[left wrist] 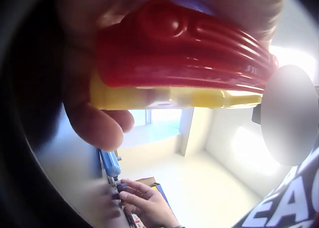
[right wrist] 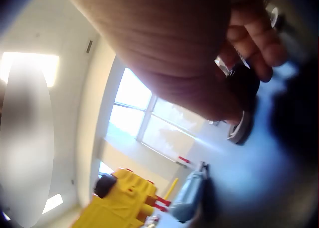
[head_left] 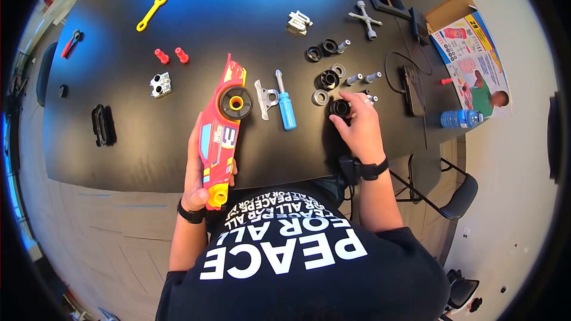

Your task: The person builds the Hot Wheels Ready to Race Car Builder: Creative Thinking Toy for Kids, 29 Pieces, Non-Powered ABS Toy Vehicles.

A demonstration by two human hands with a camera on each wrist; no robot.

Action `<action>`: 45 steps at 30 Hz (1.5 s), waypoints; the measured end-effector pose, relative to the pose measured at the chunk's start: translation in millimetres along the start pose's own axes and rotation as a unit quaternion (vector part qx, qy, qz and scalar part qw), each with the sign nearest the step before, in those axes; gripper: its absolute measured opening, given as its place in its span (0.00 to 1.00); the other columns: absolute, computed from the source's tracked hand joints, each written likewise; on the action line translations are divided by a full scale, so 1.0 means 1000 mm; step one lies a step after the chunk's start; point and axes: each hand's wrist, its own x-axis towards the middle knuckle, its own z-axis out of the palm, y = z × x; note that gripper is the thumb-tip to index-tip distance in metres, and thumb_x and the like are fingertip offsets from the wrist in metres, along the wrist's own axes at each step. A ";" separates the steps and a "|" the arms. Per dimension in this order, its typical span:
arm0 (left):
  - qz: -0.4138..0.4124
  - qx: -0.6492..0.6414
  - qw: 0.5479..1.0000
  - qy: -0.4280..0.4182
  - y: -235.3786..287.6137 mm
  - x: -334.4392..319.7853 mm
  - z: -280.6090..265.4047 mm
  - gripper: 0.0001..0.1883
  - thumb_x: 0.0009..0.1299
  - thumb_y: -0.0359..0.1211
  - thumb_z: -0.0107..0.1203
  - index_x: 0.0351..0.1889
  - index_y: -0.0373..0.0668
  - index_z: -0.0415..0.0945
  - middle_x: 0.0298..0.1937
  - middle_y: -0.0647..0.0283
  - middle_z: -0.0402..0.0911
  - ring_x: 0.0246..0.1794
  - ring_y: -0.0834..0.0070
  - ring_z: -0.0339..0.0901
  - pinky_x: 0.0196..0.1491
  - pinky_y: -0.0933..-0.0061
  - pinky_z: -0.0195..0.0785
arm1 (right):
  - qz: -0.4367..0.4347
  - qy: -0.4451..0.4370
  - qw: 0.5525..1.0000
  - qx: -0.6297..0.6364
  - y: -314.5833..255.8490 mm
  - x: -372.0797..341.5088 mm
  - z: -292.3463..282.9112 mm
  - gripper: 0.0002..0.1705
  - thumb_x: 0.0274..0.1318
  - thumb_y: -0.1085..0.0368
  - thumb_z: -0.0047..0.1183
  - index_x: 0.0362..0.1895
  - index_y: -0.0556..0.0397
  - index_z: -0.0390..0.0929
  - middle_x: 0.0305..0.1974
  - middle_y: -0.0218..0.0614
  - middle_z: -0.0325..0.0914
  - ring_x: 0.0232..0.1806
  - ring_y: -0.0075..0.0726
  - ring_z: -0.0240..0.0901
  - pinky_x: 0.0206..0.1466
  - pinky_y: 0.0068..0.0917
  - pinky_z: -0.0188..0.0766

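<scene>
- Two red pegs (head_left: 162, 56) are set at left on the table (head_left: 202, 30), apparently kept within reach.
- A red toy car (head_left: 221, 148) is held over the table's near edge by the left hand (head_left: 193, 172), its grip curled around the body, seemingly so the wheeled side is turned upward.
- A blue screwdriver (head_left: 286, 110) is laid beside a silver bracket (head_left: 267, 100), likely for easy pickup.
- A loose black wheel (head_left: 339, 108) is pinched by the right hand's (head_left: 364, 128) grip, near grey pegs (head_left: 354, 79) presumably grouped for convenience.

right of the right fingers (head_left: 360, 103) lies a phone (head_left: 414, 90), farther out a plastic bottle (head_left: 457, 119), and lower a dark chair (head_left: 461, 197).
</scene>
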 end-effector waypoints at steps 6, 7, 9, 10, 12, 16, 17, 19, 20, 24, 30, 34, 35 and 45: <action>0.028 -0.034 0.998 0.051 -0.007 0.000 0.014 0.75 0.57 0.65 0.75 0.93 0.57 0.34 0.71 0.51 0.72 0.48 0.67 0.85 0.39 0.70 0.86 | -0.074 -0.049 0.842 0.532 -0.036 -0.008 0.002 0.29 0.58 0.85 0.69 0.65 0.63 0.81 0.65 0.40 0.74 0.64 0.42 0.83 0.63 0.38 0.84; 0.026 -0.035 0.998 0.048 -0.008 0.003 0.019 0.74 0.57 0.64 0.75 0.94 0.58 0.33 0.71 0.51 0.72 0.48 0.68 0.85 0.40 0.70 0.86 | -0.109 -0.074 0.831 0.540 -0.042 -0.008 0.004 0.31 0.55 0.85 0.71 0.65 0.62 0.81 0.66 0.43 0.76 0.68 0.45 0.81 0.67 0.40 0.82; 0.030 -0.035 0.998 0.047 -0.007 0.010 0.031 0.75 0.58 0.64 0.75 0.94 0.61 0.30 0.70 0.54 0.72 0.47 0.71 0.84 0.41 0.72 0.84 | -0.189 -0.121 0.805 0.549 -0.059 -0.010 0.017 0.32 0.55 0.81 0.74 0.65 0.60 0.82 0.66 0.46 0.80 0.66 0.43 0.80 0.68 0.39 0.77; 0.024 -0.030 0.999 0.030 -0.006 0.011 0.032 0.76 0.58 0.64 0.74 0.95 0.60 0.28 0.76 0.54 0.69 0.57 0.70 0.83 0.51 0.71 0.83 | -0.204 -0.136 0.798 0.551 -0.075 -0.015 0.024 0.33 0.54 0.79 0.76 0.66 0.59 0.82 0.66 0.46 0.83 0.63 0.40 0.80 0.66 0.38 0.76; 0.072 -0.026 0.996 0.042 -0.014 0.020 0.039 0.77 0.59 0.66 0.74 0.95 0.57 0.26 0.86 0.52 0.59 0.76 0.63 0.74 0.70 0.62 0.76 | -0.204 -0.186 0.808 0.520 -0.089 -0.025 0.037 0.41 0.50 0.77 0.79 0.70 0.60 0.79 0.65 0.50 0.85 0.65 0.43 0.80 0.70 0.41 0.73; 0.077 -0.037 0.996 0.014 -0.010 0.021 0.045 0.87 0.53 0.78 0.76 0.94 0.51 0.24 0.93 0.51 0.45 0.92 0.56 0.51 0.88 0.49 0.51 | -0.274 -0.191 0.825 0.456 -0.114 -0.025 0.054 0.44 0.49 0.69 0.82 0.73 0.53 0.81 0.60 0.34 0.92 0.54 0.37 0.82 0.63 0.36 0.76; 0.076 -0.037 0.996 0.015 -0.012 0.019 0.044 0.87 0.53 0.78 0.76 0.94 0.51 0.24 0.93 0.51 0.45 0.92 0.56 0.51 0.88 0.49 0.51 | -0.272 -0.192 0.824 0.457 -0.114 -0.023 0.054 0.44 0.49 0.69 0.82 0.73 0.53 0.81 0.60 0.34 0.92 0.54 0.37 0.82 0.63 0.36 0.76; 0.069 -0.032 0.997 0.006 -0.015 0.017 0.039 0.93 0.45 0.78 0.79 0.94 0.50 0.23 0.93 0.51 0.45 0.92 0.56 0.51 0.87 0.49 0.52 | -0.301 -0.183 0.835 0.423 -0.114 -0.018 0.054 0.43 0.49 0.68 0.82 0.72 0.53 0.81 0.61 0.33 0.92 0.56 0.39 0.83 0.65 0.39 0.77; 0.070 -0.032 0.997 0.010 -0.015 0.018 0.038 0.93 0.45 0.78 0.79 0.94 0.50 0.23 0.93 0.51 0.45 0.92 0.56 0.51 0.87 0.49 0.52 | -0.301 -0.185 0.834 0.425 -0.115 -0.018 0.054 0.43 0.49 0.68 0.82 0.72 0.53 0.81 0.61 0.33 0.92 0.56 0.39 0.83 0.65 0.39 0.77; 0.087 -0.019 0.996 0.006 -0.011 0.020 0.038 0.98 0.37 0.78 0.82 0.94 0.50 0.22 0.93 0.50 0.45 0.92 0.55 0.51 0.87 0.49 0.51 | -0.311 -0.159 0.855 0.382 -0.120 -0.018 0.043 0.42 0.50 0.66 0.82 0.72 0.53 0.82 0.64 0.36 0.89 0.53 0.40 0.83 0.61 0.38 0.78; 0.083 0.021 0.996 0.015 -0.026 0.015 0.014 1.00 0.30 0.70 0.90 0.93 0.58 0.25 0.76 0.52 0.66 0.54 0.67 0.82 0.42 0.71 0.84 | -0.185 0.024 0.959 0.214 -0.057 -0.011 0.030 0.29 0.54 0.68 0.79 0.62 0.49 0.87 0.55 0.33 0.87 0.42 0.32 0.79 0.42 0.28 0.75; 0.057 0.031 0.998 0.014 -0.015 0.009 0.024 0.97 0.40 0.63 0.91 0.93 0.45 0.23 0.93 0.51 0.43 0.92 0.57 0.50 0.88 0.52 0.48 | -0.077 0.074 0.990 0.094 -0.020 0.004 0.021 0.29 0.52 0.72 0.78 0.61 0.48 0.86 0.58 0.36 0.85 0.42 0.36 0.79 0.40 0.29 0.75; 0.060 0.034 0.998 0.011 -0.015 0.009 0.024 0.96 0.40 0.62 0.91 0.93 0.45 0.23 0.93 0.51 0.43 0.92 0.57 0.50 0.88 0.53 0.48 | -0.089 0.071 0.990 0.087 -0.018 0.008 0.021 0.30 0.52 0.72 0.78 0.62 0.48 0.86 0.60 0.36 0.85 0.44 0.39 0.80 0.45 0.32 0.77; 0.081 0.035 0.996 -0.004 -0.027 0.011 0.010 0.90 0.42 0.54 0.91 0.94 0.58 0.27 0.68 0.53 0.72 0.54 0.65 0.83 0.44 0.66 0.89 | -0.154 0.017 0.988 -0.024 -0.007 0.024 0.034 0.22 0.51 0.73 0.75 0.53 0.47 0.93 0.69 0.29 0.84 0.50 0.44 0.81 0.59 0.41 0.81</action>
